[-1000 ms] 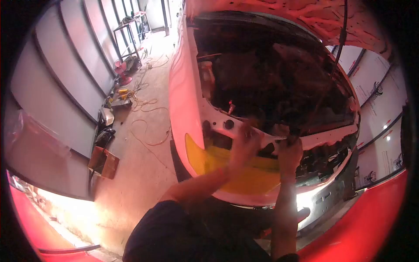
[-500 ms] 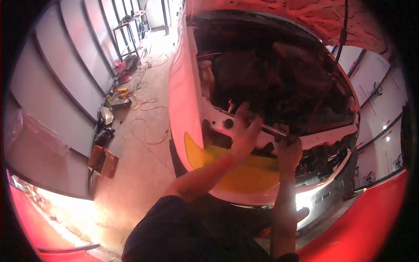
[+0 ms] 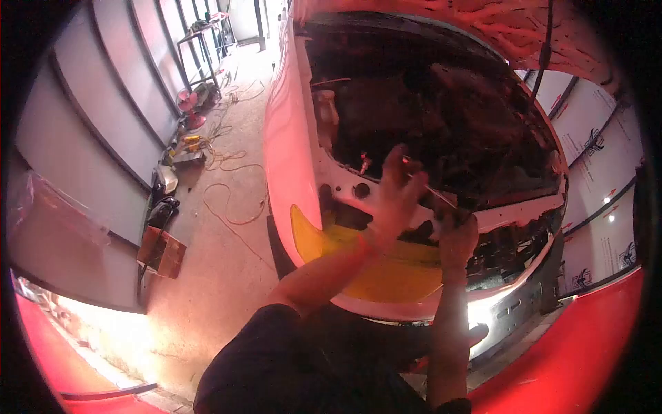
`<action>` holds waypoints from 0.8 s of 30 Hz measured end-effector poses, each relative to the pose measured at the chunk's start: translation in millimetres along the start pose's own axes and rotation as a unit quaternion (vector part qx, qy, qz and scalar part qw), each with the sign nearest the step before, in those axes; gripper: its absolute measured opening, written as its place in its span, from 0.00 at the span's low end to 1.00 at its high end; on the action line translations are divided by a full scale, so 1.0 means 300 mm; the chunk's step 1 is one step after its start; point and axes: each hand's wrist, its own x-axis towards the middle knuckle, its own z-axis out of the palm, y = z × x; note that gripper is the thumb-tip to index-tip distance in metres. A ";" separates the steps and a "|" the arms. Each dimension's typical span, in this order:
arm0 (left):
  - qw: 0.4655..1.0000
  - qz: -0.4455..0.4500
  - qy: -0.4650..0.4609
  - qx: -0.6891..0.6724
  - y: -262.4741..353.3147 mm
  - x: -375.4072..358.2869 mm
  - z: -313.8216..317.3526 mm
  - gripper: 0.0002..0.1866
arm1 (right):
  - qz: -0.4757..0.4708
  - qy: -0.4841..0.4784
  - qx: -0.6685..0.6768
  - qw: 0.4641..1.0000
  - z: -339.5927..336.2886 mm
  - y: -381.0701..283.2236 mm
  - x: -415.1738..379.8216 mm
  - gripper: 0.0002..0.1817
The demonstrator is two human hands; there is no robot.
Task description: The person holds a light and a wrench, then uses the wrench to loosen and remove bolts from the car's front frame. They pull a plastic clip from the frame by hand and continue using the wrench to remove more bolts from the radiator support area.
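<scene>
A car's front end with an open engine bay (image 3: 427, 117) lies before me. My left hand (image 3: 398, 196) is over the pale front panel (image 3: 510, 215), its fingers curled round one end of a thin, shiny rod (image 3: 440, 196) that looks like a screwdriver shaft. The rod slants down to the right towards my right hand (image 3: 458, 238), which is closed at the panel's edge. What the right fingers grip is dark and too blurred to name. Below my left hand is the yellow-lensed headlight (image 3: 386, 276).
The raised hood (image 3: 455, 24) hangs above, with a dark strut (image 3: 545, 55) at right. On the left, cables (image 3: 231, 207), a pink fan (image 3: 189, 107) and a cardboard box (image 3: 161, 252) lie along the wall. Red panels (image 3: 586, 345) flank the lower corners.
My left hand has shifted slightly up and right, and the rod now slants more steeply between the hands. My right hand stays nearly in place, its wrist turned a little.
</scene>
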 end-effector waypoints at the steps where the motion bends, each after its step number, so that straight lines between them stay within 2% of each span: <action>1: 0.996 -0.062 0.043 -0.048 -0.007 0.023 -0.021 0.32 | 0.017 -0.012 0.025 0.999 -0.006 -0.014 0.001 0.18; 2: 0.984 -0.124 0.086 -0.096 -0.016 0.033 -0.037 0.34 | 0.034 -0.024 0.049 0.998 -0.012 -0.017 0.004 0.18; 3: 0.984 -0.124 0.084 -0.097 -0.004 0.006 -0.050 0.34 | 0.034 -0.022 0.049 0.998 -0.012 -0.014 0.007 0.18; 5: 0.976 -0.196 0.078 -0.056 0.020 -0.142 -0.076 0.33 | 0.006 -0.020 -0.014 1.000 -0.003 0.004 0.005 0.18; 7: 0.992 -0.094 -0.039 0.077 0.002 -0.340 -0.045 0.28 | -0.017 -0.009 -0.030 0.999 0.020 0.057 -0.001 0.18; 8: 0.991 -0.099 -0.030 0.078 0.017 -0.381 -0.047 0.28 | -0.045 0.001 -0.049 0.998 0.027 0.077 -0.011 0.18; 9: 0.973 0.011 -0.157 0.170 0.045 -0.400 -0.038 0.27 | -0.048 -0.006 -0.049 0.998 0.033 0.077 -0.010 0.18; 10: 0.917 0.122 -0.280 0.256 0.070 -0.405 -0.025 0.26 | 0.100 -0.035 0.158 0.982 0.036 0.076 -0.002 0.17; 11: 0.919 0.121 -0.277 0.253 0.094 -0.394 -0.020 0.26 | 0.243 -0.060 0.351 0.902 0.029 0.078 0.003 0.17; 12: 0.933 0.058 -0.266 0.236 0.129 -0.342 -0.017 0.27 | 0.240 -0.057 0.349 0.904 0.018 0.064 0.004 0.17; 13: 0.941 -0.006 -0.257 0.219 0.155 -0.282 -0.007 0.28 | 0.074 -0.012 0.188 0.979 0.009 0.037 -0.006 0.18; 14: 0.963 0.010 -0.179 0.202 0.173 -0.230 0.019 0.30 | -0.093 0.029 0.015 0.995 0.000 0.025 -0.020 0.19; 15: 0.977 0.026 -0.097 0.187 0.173 -0.172 0.040 0.31 | -0.092 0.029 0.015 0.995 0.003 0.030 -0.015 0.19; 17: 0.998 -0.037 -0.005 -0.050 0.072 -0.051 0.039 0.33 | -0.007 0.011 -0.002 1.000 0.019 0.032 0.004 0.20; 18: 0.998 -0.035 -0.006 -0.048 0.040 -0.020 0.006 0.33 | -0.008 0.012 0.000 1.000 0.017 0.021 0.000 0.20; 20: 0.993 -0.101 0.047 -0.027 -0.002 0.025 -0.040 0.33 | 0.011 -0.007 -0.003 1.000 0.002 0.005 0.004 0.21; 21: 0.994 -0.099 0.043 -0.028 0.021 0.009 -0.044 0.33 | 0.012 -0.004 -0.003 1.000 0.002 0.010 0.010 0.21; 23: 0.982 -0.175 0.076 0.001 0.084 -0.117 -0.050 0.29 | 0.024 -0.018 -0.029 0.999 0.011 0.029 0.007 0.17; 24: 0.995 -0.065 -0.008 0.079 0.043 -0.220 -0.068 0.27 | 0.026 -0.019 -0.028 0.999 0.015 0.046 0.006 0.17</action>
